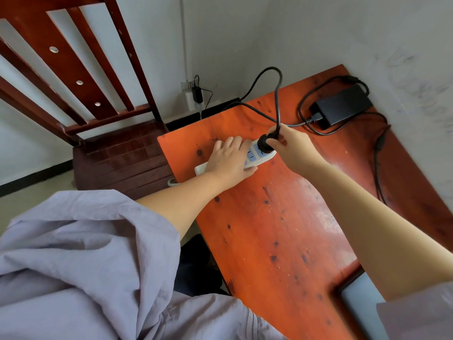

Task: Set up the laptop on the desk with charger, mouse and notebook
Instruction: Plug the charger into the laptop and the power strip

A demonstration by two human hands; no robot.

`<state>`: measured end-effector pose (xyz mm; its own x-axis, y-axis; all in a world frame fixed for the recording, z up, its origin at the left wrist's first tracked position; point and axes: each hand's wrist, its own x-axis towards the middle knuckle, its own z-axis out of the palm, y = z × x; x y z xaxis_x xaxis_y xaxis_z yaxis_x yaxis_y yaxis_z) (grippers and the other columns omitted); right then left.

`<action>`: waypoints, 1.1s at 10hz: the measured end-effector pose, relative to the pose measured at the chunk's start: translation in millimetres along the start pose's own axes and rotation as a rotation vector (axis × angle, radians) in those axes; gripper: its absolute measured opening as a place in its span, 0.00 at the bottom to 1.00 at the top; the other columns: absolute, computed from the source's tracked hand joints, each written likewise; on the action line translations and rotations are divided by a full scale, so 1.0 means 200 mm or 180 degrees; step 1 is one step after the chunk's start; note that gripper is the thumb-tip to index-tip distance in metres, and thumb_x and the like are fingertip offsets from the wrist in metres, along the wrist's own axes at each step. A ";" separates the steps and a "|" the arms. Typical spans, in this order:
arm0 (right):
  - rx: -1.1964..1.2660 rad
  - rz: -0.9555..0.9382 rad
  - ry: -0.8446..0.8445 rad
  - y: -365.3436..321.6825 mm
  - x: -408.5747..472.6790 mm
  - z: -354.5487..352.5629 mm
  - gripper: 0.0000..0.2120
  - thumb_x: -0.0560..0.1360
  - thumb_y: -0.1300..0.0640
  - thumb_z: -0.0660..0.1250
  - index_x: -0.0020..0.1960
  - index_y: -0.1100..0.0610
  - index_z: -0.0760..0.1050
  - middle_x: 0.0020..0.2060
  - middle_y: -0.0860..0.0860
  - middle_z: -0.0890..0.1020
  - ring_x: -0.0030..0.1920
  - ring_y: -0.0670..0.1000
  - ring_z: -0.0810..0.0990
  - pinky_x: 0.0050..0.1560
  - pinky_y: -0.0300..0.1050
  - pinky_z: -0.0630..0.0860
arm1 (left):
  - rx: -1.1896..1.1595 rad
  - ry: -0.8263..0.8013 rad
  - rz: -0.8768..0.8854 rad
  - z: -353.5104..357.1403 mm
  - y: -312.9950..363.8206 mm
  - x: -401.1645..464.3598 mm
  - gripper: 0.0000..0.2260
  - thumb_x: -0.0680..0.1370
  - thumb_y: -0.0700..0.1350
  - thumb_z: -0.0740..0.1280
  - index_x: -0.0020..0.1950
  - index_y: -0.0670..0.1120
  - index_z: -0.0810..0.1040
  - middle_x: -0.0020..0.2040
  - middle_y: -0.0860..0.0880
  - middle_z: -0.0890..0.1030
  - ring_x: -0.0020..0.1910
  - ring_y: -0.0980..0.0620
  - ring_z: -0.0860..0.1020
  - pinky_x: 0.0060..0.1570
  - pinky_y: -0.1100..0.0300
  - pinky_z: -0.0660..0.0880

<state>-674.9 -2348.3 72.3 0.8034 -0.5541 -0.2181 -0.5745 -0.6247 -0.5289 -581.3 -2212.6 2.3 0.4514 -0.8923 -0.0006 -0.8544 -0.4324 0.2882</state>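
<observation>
A white power strip [258, 159] lies on the red wooden desk [282, 229] near its far left edge. My left hand [229, 159] presses flat on the strip and holds it down. My right hand [291, 146] grips the charger's black plug [266, 143], which sits on a socket at the strip's far end. The plug's black cable [277, 94] loops up and runs to the black charger brick [342, 105] at the desk's far corner by the wall. A grey laptop corner [360, 300] shows at the bottom right, partly hidden by my right sleeve.
A dark red wooden chair [98, 99] stands left of the desk. A wall outlet with a plugged adapter [195, 95] sits low on the far wall. A second charger cable [378, 153] trails along the desk's right side by the wall.
</observation>
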 end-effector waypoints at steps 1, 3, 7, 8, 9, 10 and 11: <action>-0.0116 -0.0080 -0.0026 -0.02 0.01 0.00 0.07 0.77 0.57 0.61 0.54 0.57 0.73 0.44 0.48 0.75 0.44 0.50 0.72 0.41 0.37 0.66 | 0.0031 -0.0008 -0.0016 0.00 0.00 0.00 0.27 0.74 0.60 0.62 0.67 0.46 0.66 0.57 0.46 0.74 0.57 0.46 0.71 0.57 0.51 0.66; -0.0334 -0.0094 -0.0040 -0.04 0.02 0.02 0.10 0.78 0.56 0.60 0.54 0.61 0.72 0.50 0.56 0.79 0.45 0.52 0.74 0.44 0.44 0.71 | 0.0074 0.0012 -0.0004 0.00 0.00 0.00 0.27 0.73 0.60 0.62 0.66 0.46 0.67 0.56 0.46 0.74 0.56 0.46 0.72 0.56 0.51 0.67; -0.0469 -0.0116 -0.0202 -0.09 0.05 0.00 0.09 0.78 0.55 0.60 0.50 0.62 0.68 0.49 0.60 0.77 0.44 0.57 0.74 0.42 0.49 0.71 | 0.0137 -0.0005 -0.0004 0.00 0.00 0.00 0.28 0.74 0.60 0.61 0.68 0.45 0.66 0.58 0.46 0.74 0.57 0.45 0.72 0.56 0.51 0.67; -0.0294 -0.0097 -0.0015 -0.06 -0.02 0.04 0.09 0.78 0.57 0.60 0.53 0.63 0.69 0.51 0.59 0.77 0.48 0.58 0.75 0.47 0.51 0.73 | 0.0075 -0.0016 0.0005 0.00 0.01 0.00 0.27 0.74 0.59 0.62 0.67 0.46 0.66 0.58 0.46 0.74 0.58 0.46 0.71 0.57 0.51 0.66; -0.0268 -0.0069 -0.0062 -0.07 -0.02 0.03 0.09 0.78 0.57 0.59 0.53 0.63 0.68 0.52 0.59 0.77 0.49 0.59 0.75 0.49 0.53 0.75 | 0.0095 -0.0012 -0.0004 0.00 0.01 0.00 0.27 0.74 0.59 0.62 0.68 0.46 0.66 0.58 0.46 0.74 0.58 0.46 0.71 0.57 0.51 0.66; -0.0366 -0.0081 -0.0223 -0.10 0.05 0.00 0.10 0.78 0.56 0.59 0.53 0.63 0.69 0.50 0.60 0.76 0.44 0.56 0.73 0.43 0.49 0.72 | 0.0119 -0.0051 -0.0017 -0.01 0.01 0.00 0.28 0.74 0.60 0.61 0.68 0.46 0.65 0.59 0.46 0.74 0.58 0.46 0.71 0.57 0.51 0.66; -0.0292 -0.0113 -0.0095 -0.08 0.02 0.02 0.09 0.78 0.57 0.60 0.51 0.63 0.68 0.49 0.60 0.76 0.44 0.57 0.73 0.42 0.49 0.71 | 0.0088 -0.0046 -0.0026 -0.01 0.01 0.00 0.27 0.74 0.60 0.61 0.68 0.46 0.65 0.58 0.46 0.74 0.58 0.46 0.71 0.57 0.51 0.66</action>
<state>-662.5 -2337.6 76.2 0.8270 -0.5150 -0.2257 -0.5565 -0.6922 -0.4596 -581.9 -2213.1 4.3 0.4549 -0.8904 -0.0167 -0.8575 -0.4430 0.2616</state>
